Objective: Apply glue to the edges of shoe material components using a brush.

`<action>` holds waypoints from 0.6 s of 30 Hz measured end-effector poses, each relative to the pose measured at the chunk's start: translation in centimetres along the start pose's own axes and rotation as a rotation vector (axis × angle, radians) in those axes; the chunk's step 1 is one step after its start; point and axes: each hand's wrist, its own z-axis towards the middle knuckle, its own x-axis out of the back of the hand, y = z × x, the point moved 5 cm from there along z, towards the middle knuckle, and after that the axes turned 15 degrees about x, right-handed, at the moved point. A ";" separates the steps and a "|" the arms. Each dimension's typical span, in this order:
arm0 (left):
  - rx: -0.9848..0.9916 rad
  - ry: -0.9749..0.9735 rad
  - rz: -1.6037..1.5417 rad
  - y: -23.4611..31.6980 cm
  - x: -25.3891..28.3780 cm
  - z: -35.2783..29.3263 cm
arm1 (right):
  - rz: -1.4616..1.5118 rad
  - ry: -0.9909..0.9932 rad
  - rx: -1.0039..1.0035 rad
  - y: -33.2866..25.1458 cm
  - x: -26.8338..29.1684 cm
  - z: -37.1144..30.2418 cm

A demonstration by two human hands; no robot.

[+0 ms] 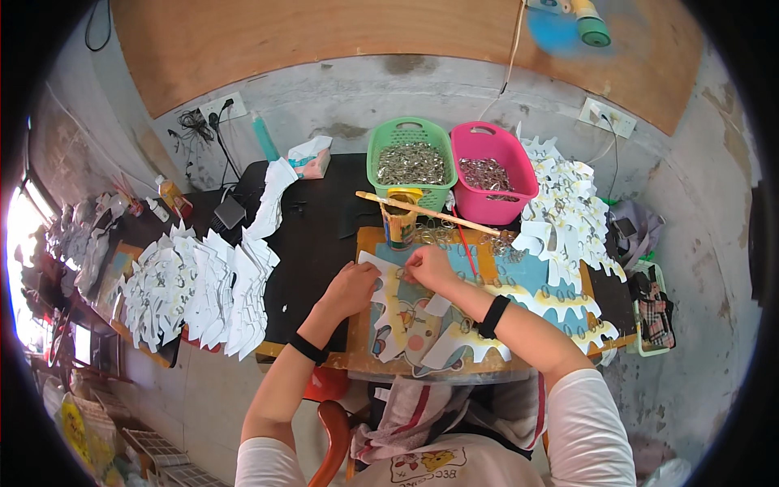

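A white cut-out piece (392,315) with a wavy, yellow-stained edge lies in front of me on the blue work mat (519,270). My left hand (354,288) holds the upper left side of this piece with its fingers closed. Pinched over the top of the same piece, my right hand (432,269) has its fingertips together; what is between them is too small to make out. More cut-outs with yellowed edges (479,345) lie under my right forearm, and metal rings (560,292) sit along some of them. A cartoon-printed sheet (422,333) shows beneath the pieces.
A green basket (410,130) and a pink basket (519,207) hold many small metal parts. A stick (430,213) rests across a glue-stained can (399,227). White cut-outs pile up at the right (560,187) and left (211,280). A tissue pack (311,158) stands behind.
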 end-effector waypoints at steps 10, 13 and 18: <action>0.015 -0.001 0.030 0.0 0.0 0.0 | -0.496 -0.122 0.282 -3.5 0.2 -0.5; 0.018 -0.020 0.040 -0.1 -0.1 0.0 | -0.552 -0.014 0.215 -2.7 1.9 0.4; 0.002 0.001 0.063 0.2 0.1 0.1 | -0.653 0.077 0.184 -0.2 5.7 2.9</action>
